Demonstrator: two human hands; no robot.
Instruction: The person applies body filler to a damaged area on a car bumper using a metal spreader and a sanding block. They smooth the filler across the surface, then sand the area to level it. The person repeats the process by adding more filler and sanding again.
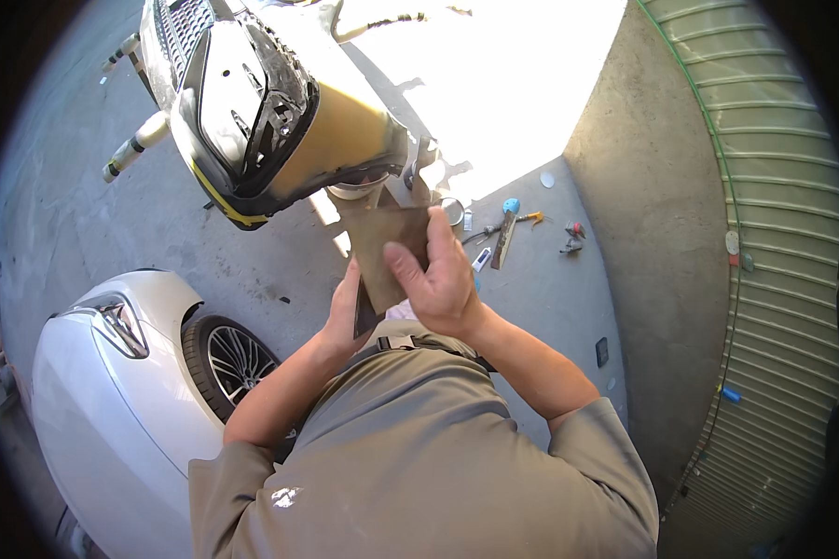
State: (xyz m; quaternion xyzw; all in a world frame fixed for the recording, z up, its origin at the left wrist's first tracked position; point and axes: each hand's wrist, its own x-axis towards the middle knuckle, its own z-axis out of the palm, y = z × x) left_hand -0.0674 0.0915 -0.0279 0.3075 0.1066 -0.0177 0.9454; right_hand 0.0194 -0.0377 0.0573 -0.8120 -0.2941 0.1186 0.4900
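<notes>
In front of my waist, both hands hold a flat brown-grey sheet [387,247] that looks like sandpaper. My right hand [443,284] grips its right side, with the thumb lying over the face of the sheet and the fingers along its edge. On the lower left edge is my left hand [343,312], its fingers partly hidden behind the sheet. Just beyond hangs a car bumper [345,130] with a tan-yellow patch, a black lamp opening and a mesh grille. The sheet is apart from the bumper, below its lower edge.
A white car [112,391] with a dark multi-spoke wheel [231,363] stands at the left. Padded stand arms [138,144] stick out beside the bumper. On the floor at right lie a scraper-like strip [504,240], a blue ball-shaped thing [511,205] and small tools. A ribbed metal wall [774,242] rises far right.
</notes>
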